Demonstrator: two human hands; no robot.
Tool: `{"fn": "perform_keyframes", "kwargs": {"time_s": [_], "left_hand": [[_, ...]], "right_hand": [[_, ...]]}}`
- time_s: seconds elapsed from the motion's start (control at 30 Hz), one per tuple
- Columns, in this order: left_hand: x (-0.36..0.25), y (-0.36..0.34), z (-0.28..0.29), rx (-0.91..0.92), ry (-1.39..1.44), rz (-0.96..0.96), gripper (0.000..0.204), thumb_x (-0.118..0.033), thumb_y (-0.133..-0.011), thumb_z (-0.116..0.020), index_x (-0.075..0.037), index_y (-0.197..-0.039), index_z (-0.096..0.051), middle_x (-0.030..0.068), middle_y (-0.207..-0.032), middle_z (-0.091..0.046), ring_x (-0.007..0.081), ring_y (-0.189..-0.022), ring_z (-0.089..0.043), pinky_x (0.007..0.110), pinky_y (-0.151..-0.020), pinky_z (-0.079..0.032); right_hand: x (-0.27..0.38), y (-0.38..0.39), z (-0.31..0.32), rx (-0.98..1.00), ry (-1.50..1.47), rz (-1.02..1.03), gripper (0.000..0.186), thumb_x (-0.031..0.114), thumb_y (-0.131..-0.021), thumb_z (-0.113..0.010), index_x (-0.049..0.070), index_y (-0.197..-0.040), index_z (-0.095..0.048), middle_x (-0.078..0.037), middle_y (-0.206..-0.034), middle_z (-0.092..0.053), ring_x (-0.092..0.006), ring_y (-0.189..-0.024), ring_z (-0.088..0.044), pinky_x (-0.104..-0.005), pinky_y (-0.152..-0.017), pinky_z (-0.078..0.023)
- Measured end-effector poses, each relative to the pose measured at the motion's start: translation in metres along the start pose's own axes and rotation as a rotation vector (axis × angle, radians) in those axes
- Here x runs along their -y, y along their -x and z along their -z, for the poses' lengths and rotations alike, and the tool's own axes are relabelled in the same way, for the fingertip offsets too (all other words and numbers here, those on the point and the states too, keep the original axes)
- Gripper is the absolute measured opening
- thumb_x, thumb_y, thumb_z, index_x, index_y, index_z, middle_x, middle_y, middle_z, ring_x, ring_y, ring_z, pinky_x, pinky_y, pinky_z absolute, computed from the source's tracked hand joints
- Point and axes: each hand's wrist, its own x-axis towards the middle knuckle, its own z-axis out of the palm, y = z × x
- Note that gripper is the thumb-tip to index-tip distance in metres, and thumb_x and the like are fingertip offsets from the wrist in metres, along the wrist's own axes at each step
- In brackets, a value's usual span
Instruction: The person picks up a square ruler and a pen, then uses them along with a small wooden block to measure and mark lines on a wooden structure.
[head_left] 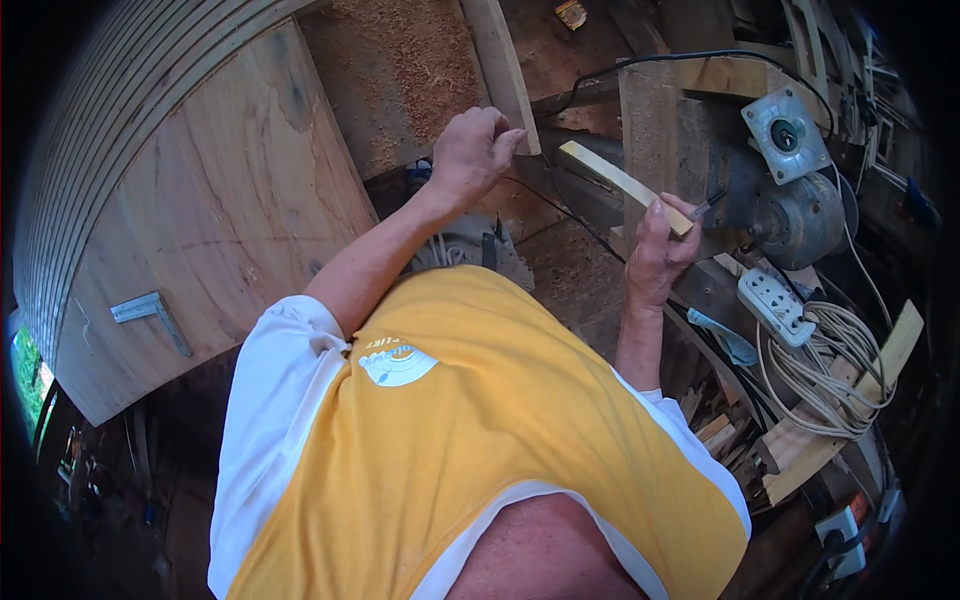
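My right hand (652,255) is closed around the near end of a pale wooden strip (610,173), thumb on its top face. The strip points away and to the left. A slim pen-like thing with a dark end (709,204) sticks out beside the fingers of this hand. My left hand (472,158) is loosely curled, thumb to the right, with nothing seen in it. It is beside the near end of an upright-edged board (505,75), and its fingertips are hidden.
Sawdust (430,70) covers the surface ahead. On the left, a metal try square (150,315) lies on a large wooden panel (220,190). To the right are a motor (800,220), a white power strip (775,305) and a coiled cable (830,375). A black cord (690,53) crosses behind.
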Motion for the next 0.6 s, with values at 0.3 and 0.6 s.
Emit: {"fn": "perform_keyframes", "kwargs": {"time_s": [0.3,0.6], "left_hand": [[-0.008,-0.019,-0.031,0.083,0.003,0.279,0.034,-0.040,-0.088,-0.073,-0.006,-0.090,-0.074,0.0202,-0.087,-0.073,0.0378,-0.088,-0.072,0.047,-0.077,-0.056],[-0.002,0.015,0.016,-0.059,0.072,0.012,0.017,-0.023,-0.090,-0.071,-0.006,-0.091,-0.073,0.0168,-0.085,-0.070,0.0369,-0.084,-0.068,0.046,-0.076,-0.054]], "right_hand": [[0.005,0.009,0.005,-0.011,-0.149,-0.173,0.026,0.025,-0.095,-0.066,0.004,-0.109,-0.061,-0.001,-0.090,-0.056,-0.0083,-0.075,-0.050,-0.0245,-0.065,-0.040],[0.028,-0.004,-0.018,-0.039,-0.301,-0.203,0.025,0.022,-0.095,-0.065,0.003,-0.110,-0.061,0.002,-0.076,-0.050,-0.0056,-0.062,-0.043,-0.0207,-0.054,-0.032]]}}
